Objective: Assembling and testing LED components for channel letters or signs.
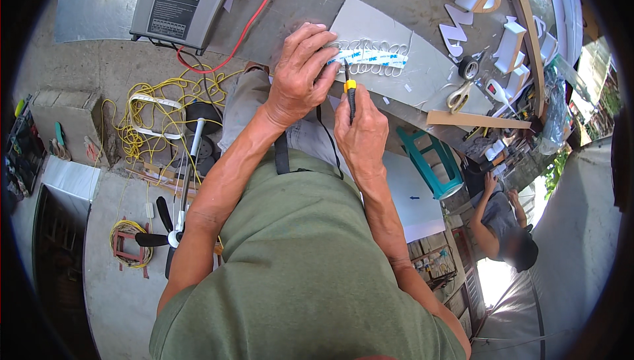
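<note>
A white strip with blue printing, like adhesive backing tape, lies on a grey sheet. Thin wire loops stick out along both its long edges. My left hand is closed over the strip's left end, fingers bent and thumb beside it; the fingers hide that end. In my right hand is a black and yellow utility knife, gripped by its handle. Its blade points away from me, with the tip at the strip just right of my left thumb.
Scissors, a black tape roll and white cut letter shapes lie to the right. A wooden strip crosses the table. A grey metal box stands left. Yellow cable covers floor. Another person works at right.
</note>
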Demonstrator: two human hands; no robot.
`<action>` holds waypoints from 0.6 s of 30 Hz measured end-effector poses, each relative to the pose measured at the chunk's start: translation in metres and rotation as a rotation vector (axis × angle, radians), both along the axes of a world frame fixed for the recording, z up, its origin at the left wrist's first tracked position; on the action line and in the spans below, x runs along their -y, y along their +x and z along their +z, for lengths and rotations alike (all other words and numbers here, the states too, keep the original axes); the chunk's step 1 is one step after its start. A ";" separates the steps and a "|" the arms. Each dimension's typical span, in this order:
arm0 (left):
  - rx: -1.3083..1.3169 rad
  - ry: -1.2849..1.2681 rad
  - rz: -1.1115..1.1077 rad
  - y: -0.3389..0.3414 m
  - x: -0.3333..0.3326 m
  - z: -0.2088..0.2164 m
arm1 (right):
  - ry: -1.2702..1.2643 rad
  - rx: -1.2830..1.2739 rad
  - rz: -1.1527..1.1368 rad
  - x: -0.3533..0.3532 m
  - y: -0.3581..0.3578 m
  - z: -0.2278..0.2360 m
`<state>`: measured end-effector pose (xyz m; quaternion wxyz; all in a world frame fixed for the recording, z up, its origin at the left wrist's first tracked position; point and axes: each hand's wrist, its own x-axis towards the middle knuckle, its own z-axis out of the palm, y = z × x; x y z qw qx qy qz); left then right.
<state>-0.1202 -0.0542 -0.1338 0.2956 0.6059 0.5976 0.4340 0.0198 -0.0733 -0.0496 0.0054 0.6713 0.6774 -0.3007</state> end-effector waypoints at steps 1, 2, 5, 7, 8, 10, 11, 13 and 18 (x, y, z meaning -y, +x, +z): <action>0.001 0.002 0.002 0.000 0.000 0.000 | 0.000 0.000 0.001 0.000 0.000 0.001; 0.001 0.002 0.003 0.000 0.000 0.000 | -0.004 -0.009 -0.005 -0.001 -0.001 0.002; 0.005 0.016 -0.015 0.000 -0.001 0.000 | -0.032 -0.025 -0.023 0.001 0.000 0.007; -0.001 0.014 -0.017 -0.001 -0.001 0.000 | -0.058 -0.037 -0.031 0.005 0.002 0.011; -0.001 0.013 -0.017 -0.002 -0.001 -0.001 | -0.054 -0.068 -0.047 0.007 0.003 0.012; -0.013 0.033 -0.054 -0.004 -0.001 -0.002 | -0.052 -0.102 -0.063 0.009 0.005 0.013; -0.015 0.032 -0.054 -0.006 0.001 -0.002 | -0.023 -0.122 -0.075 0.006 0.006 0.013; 0.018 0.007 -0.069 -0.009 -0.002 0.003 | 0.007 -0.143 -0.092 0.002 0.006 0.011; -0.018 0.011 -0.062 -0.011 0.005 0.000 | 0.045 -0.116 -0.044 -0.006 0.005 0.006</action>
